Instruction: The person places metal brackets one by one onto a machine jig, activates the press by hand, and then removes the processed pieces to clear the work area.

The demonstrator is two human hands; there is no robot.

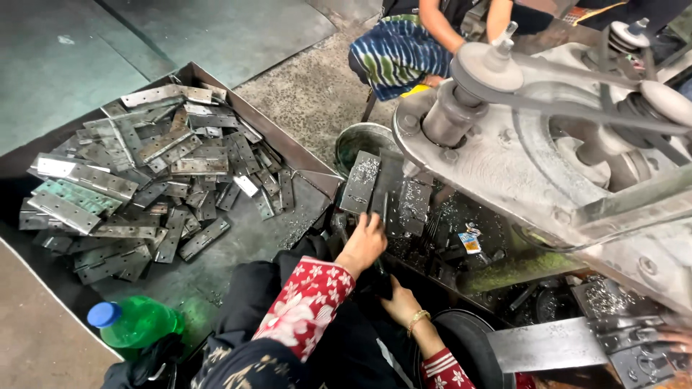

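My left hand (364,241), in a red floral sleeve, reaches forward to the machine bed, its fingers closed on the lower end of a grey hinge plate (380,205). More flat plates dusted with metal shavings (359,181) lie right beside it. My right hand (398,302), with a gold bangle at the wrist, sits lower and closer to me, curled round a dark metal piece (380,284) that is partly hidden in shadow.
A big grey belt-driven machine (519,144) fills the right side. A metal tray (288,144) on the left holds several hinges (144,180). A green bottle with a blue cap (133,320) stands near my knee. Another person sits behind the machine (404,47). A steel plate (548,344) lies at lower right, a hand (677,335) at its end.
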